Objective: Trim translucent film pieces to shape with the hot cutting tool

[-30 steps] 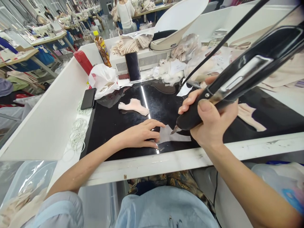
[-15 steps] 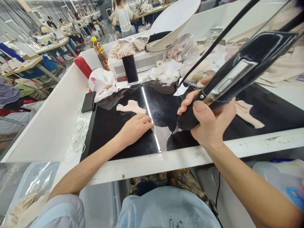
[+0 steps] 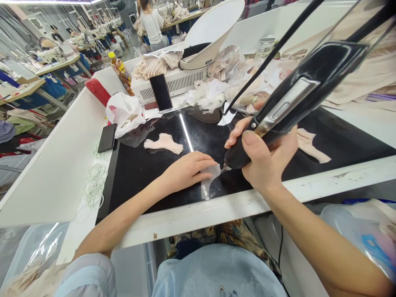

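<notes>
My right hand (image 3: pixel 262 152) is closed round a black corded hand tool (image 3: pixel 287 99) with a silver panel; its kind is unclear. The tool's small metal tip points down at the right edge of a thin, see-through whitish piece (image 3: pixel 208 183) on the black tabletop (image 3: pixel 139 177). Over that piece lies my left hand (image 3: pixel 188 169), fingers stretched out flat and partly covering it. Beyond this hand is a pale pink cut fabric piece (image 3: pixel 163 143). A similar fabric piece (image 3: pixel 312 146) lies right of my right hand.
Round the table's back stand a white plastic bag (image 3: pixel 123 113), a propped phone (image 3: pixel 161 93), a bottle (image 3: pixel 121 73) and a white sun visor (image 3: pixel 213 31). Another phone (image 3: pixel 107 138) and pale rings (image 3: pixel 95 185) lie left. The tool's cable (image 3: pixel 272 57) crosses the view. A person (image 3: pixel 151 24) stands far back.
My left hand has moved right and spread its fingers over the see-through piece. The tool stays in my right hand, its tip low by the table. The view has shifted slightly.
</notes>
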`<state>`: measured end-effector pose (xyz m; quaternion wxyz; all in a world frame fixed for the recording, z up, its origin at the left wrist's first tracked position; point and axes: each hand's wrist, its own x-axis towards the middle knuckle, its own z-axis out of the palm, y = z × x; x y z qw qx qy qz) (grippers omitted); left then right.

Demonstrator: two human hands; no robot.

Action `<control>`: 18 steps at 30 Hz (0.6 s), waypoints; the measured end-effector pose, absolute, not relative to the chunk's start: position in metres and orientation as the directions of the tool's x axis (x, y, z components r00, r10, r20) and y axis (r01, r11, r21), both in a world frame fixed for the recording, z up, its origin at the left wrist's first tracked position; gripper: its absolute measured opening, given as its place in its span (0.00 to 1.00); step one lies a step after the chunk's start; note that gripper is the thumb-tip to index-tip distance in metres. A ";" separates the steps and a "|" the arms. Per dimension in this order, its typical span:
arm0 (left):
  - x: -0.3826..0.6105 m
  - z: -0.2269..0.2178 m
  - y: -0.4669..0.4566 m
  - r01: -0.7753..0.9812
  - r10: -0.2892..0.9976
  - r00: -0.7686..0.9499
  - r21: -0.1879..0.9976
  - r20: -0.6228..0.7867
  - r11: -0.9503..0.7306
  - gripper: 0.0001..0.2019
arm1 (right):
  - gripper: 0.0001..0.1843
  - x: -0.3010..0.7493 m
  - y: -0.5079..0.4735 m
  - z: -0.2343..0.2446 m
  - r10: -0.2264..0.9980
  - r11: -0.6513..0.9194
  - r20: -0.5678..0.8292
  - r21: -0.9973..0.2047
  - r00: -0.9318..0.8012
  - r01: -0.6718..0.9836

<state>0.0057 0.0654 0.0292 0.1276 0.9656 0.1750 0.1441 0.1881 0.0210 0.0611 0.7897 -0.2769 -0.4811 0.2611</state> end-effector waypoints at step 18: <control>-0.003 0.023 0.065 0.236 0.301 0.949 0.432 0.089 -0.870 0.40 | 0.17 0.179 0.018 0.050 0.709 0.681 0.601 -0.719 0.369 -0.137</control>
